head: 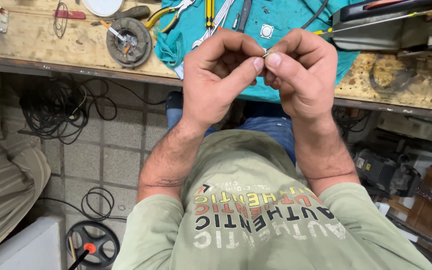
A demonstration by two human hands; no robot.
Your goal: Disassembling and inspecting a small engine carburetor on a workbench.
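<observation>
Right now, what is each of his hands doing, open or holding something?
Left hand: closed, thumb and fingers pinching a small metal part.
Right hand: closed, pinching the same small metal part from the other side.

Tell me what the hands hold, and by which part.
Both hands, left hand and right hand, pinch a tiny metal piece between thumb and fingertips; which part cannot be told.

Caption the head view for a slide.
Both hands, left hand and right hand, pinch a small metal part above a teal cloth.
</observation>
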